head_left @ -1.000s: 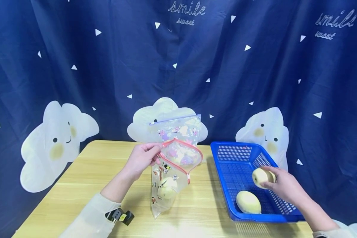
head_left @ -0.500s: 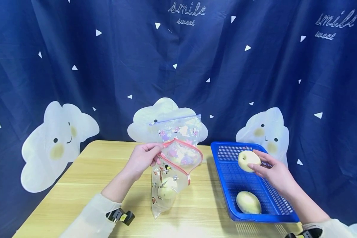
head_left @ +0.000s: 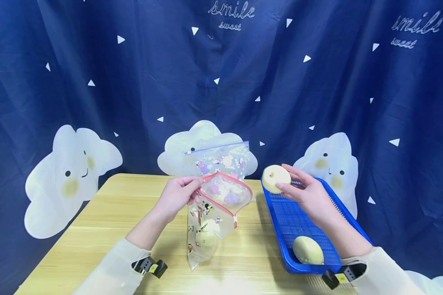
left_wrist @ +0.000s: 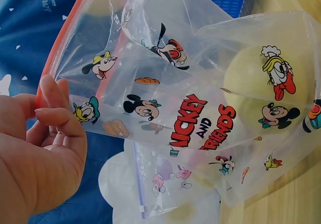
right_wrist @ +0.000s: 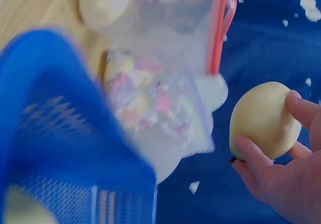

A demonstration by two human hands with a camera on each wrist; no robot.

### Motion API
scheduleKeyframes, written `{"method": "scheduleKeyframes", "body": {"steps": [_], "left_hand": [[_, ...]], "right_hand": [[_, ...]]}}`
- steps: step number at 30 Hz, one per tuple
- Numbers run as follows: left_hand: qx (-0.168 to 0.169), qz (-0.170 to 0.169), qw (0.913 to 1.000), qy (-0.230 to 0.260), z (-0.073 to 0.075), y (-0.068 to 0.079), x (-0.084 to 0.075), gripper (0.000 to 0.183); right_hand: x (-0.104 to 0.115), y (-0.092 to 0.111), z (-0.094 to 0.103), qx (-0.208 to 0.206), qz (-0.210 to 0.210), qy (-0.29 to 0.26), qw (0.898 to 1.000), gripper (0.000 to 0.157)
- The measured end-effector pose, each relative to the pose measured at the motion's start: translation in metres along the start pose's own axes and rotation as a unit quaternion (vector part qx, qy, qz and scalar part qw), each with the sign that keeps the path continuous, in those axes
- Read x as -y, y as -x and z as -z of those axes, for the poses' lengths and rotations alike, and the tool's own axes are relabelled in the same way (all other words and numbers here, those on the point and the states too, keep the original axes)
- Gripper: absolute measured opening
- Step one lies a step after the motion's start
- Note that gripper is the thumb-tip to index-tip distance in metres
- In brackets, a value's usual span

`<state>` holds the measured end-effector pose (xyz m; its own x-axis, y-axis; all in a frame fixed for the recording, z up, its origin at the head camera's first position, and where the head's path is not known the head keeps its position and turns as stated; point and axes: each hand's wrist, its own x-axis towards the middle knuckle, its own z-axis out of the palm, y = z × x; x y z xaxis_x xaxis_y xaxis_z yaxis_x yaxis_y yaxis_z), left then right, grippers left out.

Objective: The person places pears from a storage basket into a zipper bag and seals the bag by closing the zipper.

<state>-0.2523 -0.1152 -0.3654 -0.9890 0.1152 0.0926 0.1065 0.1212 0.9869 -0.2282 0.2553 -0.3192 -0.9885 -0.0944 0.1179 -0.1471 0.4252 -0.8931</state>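
Observation:
A clear zip bag (head_left: 218, 220) printed with cartoon figures hangs from my left hand (head_left: 178, 196), which pinches its red zip edge between thumb and fingers. Its mouth gapes, and a pale yellow pear (left_wrist: 246, 78) shows through the plastic near the bottom. My right hand (head_left: 315, 201) grips another pale yellow pear (head_left: 272, 179) above the far left corner of the blue basket (head_left: 293, 221). In the right wrist view, the thumb and fingers lie round this pear (right_wrist: 265, 118), and a dark stem shows on its underside. A third pear (head_left: 308, 250) lies in the basket's near end.
Behind the held bag stands a second clear bag (head_left: 221, 157) with a purple zip; its lower part is hidden. Both bags and the basket are on a wooden table (head_left: 129, 205). A dark blue curtain (head_left: 140, 90) hangs behind the table.
My right hand has lifted the pear out of the basket's interior and carried it left and away from me, up over the rim. My left hand and the bag have stayed in place.

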Motion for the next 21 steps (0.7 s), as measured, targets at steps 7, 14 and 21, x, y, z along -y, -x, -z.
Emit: {"method": "scheduleKeyframes", "body": {"steps": [7,14,21], "left_hand": [[0.003,-0.004,1.0,-0.009,0.0,0.0,-0.002,0.032],[-0.002,0.003,1.0,0.006,-0.003,-0.001,-0.005,0.032],[-0.011,-0.004,0.9999,0.009,-0.002,-0.001,-0.005,0.032]], "right_hand": [[0.031,-0.009,-0.035,0.024,0.041,-0.014,0.999,0.067],[0.042,-0.014,-0.071,0.047,0.05,-0.005,0.998,0.065],[0.047,-0.015,-0.105,0.038,0.055,0.056,0.996,0.065]]}}
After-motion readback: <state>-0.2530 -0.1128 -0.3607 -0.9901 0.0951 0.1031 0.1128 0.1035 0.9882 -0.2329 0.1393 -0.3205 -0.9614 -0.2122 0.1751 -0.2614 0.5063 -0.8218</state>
